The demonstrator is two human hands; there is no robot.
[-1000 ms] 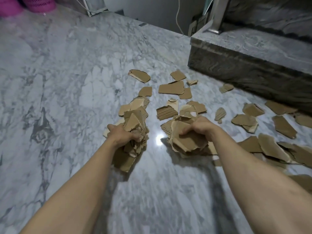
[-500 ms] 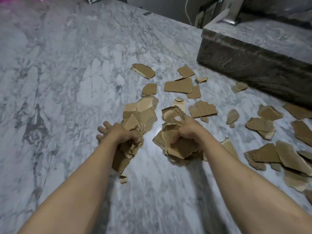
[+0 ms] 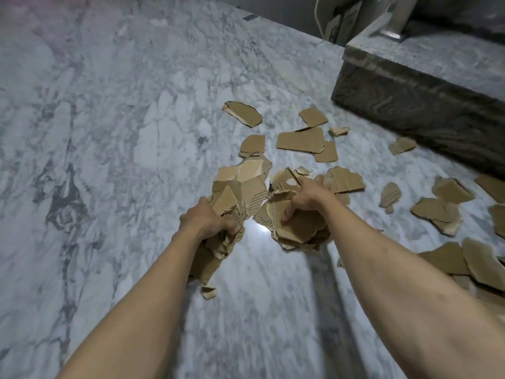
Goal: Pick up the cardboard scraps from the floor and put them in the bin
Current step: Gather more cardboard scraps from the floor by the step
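Brown torn cardboard scraps lie across the grey marble floor (image 3: 109, 132). My left hand (image 3: 203, 218) is closed around a bundle of scraps (image 3: 232, 198) that sticks out above and below the fist. My right hand (image 3: 306, 198) grips a second stack of scraps (image 3: 297, 228), thumb over the top piece, fingers reaching toward a corrugated piece (image 3: 345, 180) on the floor. One small scrap (image 3: 209, 292) lies under my left forearm. No bin is in view.
A dark stone step (image 3: 426, 105) rises at the right, with a metal post base (image 3: 393, 26) on it. More loose scraps (image 3: 300, 139) lie ahead and several others (image 3: 437, 212) spread to the right. A cable (image 3: 318, 20) hangs by the far wall.
Both hands moved forward with their bundles. The left fingers, spread half a second ago, closed on the bundle again. A small scrap dropped below my left forearm. The view tilted down and forward.
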